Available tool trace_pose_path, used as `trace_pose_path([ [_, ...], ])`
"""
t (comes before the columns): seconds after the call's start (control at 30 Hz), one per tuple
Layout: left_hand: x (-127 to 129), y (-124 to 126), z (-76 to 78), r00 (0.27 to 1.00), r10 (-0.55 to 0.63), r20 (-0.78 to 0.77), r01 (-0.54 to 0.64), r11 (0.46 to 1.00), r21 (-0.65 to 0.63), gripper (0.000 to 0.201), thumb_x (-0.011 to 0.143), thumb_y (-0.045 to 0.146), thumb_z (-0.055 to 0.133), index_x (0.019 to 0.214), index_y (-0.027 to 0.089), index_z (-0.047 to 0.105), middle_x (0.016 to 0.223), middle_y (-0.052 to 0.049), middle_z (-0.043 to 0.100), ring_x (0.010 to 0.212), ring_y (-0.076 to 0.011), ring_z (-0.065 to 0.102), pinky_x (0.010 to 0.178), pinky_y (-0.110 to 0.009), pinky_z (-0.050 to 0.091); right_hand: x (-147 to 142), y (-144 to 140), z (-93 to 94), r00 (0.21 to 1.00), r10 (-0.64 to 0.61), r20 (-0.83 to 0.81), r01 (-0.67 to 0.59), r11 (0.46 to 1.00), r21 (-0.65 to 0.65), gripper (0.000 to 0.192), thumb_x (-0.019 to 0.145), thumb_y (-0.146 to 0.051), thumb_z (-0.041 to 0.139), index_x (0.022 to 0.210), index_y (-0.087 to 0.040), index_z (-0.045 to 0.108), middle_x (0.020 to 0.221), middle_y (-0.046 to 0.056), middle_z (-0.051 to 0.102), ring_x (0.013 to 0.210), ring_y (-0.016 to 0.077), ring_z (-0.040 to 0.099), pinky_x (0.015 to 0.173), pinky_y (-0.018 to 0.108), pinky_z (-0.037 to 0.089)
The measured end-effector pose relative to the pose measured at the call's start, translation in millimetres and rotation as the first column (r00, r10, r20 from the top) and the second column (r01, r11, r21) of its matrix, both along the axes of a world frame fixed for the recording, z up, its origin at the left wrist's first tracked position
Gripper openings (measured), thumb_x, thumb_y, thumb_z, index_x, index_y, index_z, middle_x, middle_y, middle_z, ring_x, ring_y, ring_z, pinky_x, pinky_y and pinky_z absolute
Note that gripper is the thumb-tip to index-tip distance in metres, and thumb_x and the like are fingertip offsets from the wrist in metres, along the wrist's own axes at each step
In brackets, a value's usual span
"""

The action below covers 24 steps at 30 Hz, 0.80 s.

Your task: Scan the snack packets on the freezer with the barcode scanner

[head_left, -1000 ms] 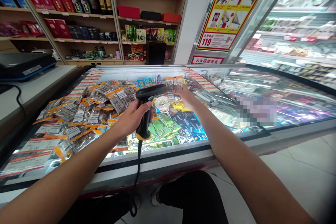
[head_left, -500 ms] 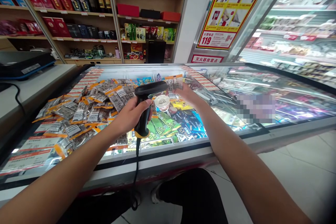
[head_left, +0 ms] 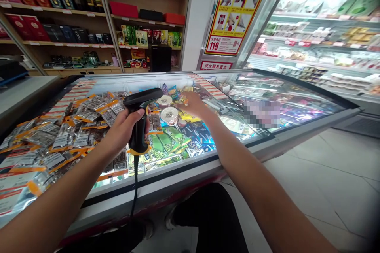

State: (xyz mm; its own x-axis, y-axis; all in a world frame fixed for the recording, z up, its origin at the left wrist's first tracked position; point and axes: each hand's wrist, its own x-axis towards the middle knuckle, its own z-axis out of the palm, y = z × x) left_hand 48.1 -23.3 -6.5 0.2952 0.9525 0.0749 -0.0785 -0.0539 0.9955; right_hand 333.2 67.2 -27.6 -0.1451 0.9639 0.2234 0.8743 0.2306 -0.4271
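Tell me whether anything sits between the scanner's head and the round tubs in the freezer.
Nothing visible does. The left hand holds the barcode scanner with its head beside the two round tubs. The right hand reaches into the freezer past them, off to the side.

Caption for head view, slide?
Left hand grips scanner; right hand reaches among packets in open freezer.

left hand (head_left: 123,130): fist closed, arm bent | right hand (head_left: 192,103): outstretched, seemingly open
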Motion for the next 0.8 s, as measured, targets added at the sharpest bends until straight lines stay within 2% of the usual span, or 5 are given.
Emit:
trace_pose_path([
  [0.13, 2, -2, 0.7, 1.0, 0.005, 0.01, -0.005, 1.0, -0.003, 0.028, 0.093, 0.044, 0.06, 0.105, 0.019, 0.059, 0.067, 0.0, 0.066, 0.052, -0.0151, 0.056, 0.05, -0.027, 0.045, -44, -20, -4.5, 0.865, 0.465, -0.187, -0.495, 0.852, -0.172, 0.072, 0.087, -0.059, 0.075, 0.15, -0.03, 0.054, 0.147, 0.013, 0.058, 0.136, 0.0334, 0.053, 0.109, 0.049, 0.048],
  [0.27, 6, -3, 6.5, 1.0, 0.011, 0.023, -0.01, 0.999, -0.041, 0.027, 0.09, 0.044, 0.057, 0.097, 0.018, 0.058, 0.062, -0.001, 0.062, 0.049, -0.015, 0.053, 0.05, -0.028, 0.043, -65, -26, -12.5, 0.89, 0.456, 0.01, -0.45, 0.882, -0.138, 0.092, 0.074, -0.057, 0.088, 0.153, -0.028, 0.052, 0.145, 0.016, 0.056, 0.14, 0.0409, 0.044, 0.114, 0.057, 0.039],
  [0.53, 1, 1, 24.0, 0.931, 0.016, 0.365, 0.068, 0.974, -0.216, 0.02, 0.091, 0.039, 0.048, 0.093, 0.02, 0.054, 0.06, 0.004, 0.043, 0.05, -0.011, 0.041, 0.051, -0.026, 0.033, -31, -17, 2.5, 0.908, 0.417, 0.031, -0.403, 0.894, -0.196, 0.067, 0.085, -0.033, 0.074, 0.147, -0.019, 0.055, 0.142, 0.019, 0.059, 0.132, 0.0376, 0.052, 0.106, 0.05, 0.047],
  [0.7, -2, 4, 22.7, 0.918, 0.039, 0.394, 0.062, 0.969, -0.24, 0.018, 0.091, 0.038, 0.05, 0.091, 0.02, 0.053, 0.062, 0.004, 0.041, 0.053, -0.011, 0.038, 0.052, -0.027, 0.031, -28, -8, 0.3, 0.948, 0.285, -0.144, -0.312, 0.921, -0.231, 0.038, 0.092, -0.044, 0.07, 0.12, -0.018, 0.066, 0.128, 0.016, 0.068, 0.112, 0.0314, 0.065, 0.092, 0.041, 0.052],
  [0.8, -2, 5, 18.1, 0.924, 0.016, 0.383, 0.076, 0.971, -0.225, 0.021, 0.092, 0.041, 0.048, 0.093, 0.021, 0.054, 0.063, 0.003, 0.042, 0.055, -0.012, 0.038, 0.055, -0.028, 0.031, -32, -1, -7.0, 0.968, 0.151, -0.199, -0.188, 0.965, -0.184, 0.054, 0.082, -0.037, 0.083, 0.126, -0.015, 0.062, 0.122, 0.016, 0.07, 0.104, 0.0297, 0.068, 0.088, 0.039, 0.052],
])
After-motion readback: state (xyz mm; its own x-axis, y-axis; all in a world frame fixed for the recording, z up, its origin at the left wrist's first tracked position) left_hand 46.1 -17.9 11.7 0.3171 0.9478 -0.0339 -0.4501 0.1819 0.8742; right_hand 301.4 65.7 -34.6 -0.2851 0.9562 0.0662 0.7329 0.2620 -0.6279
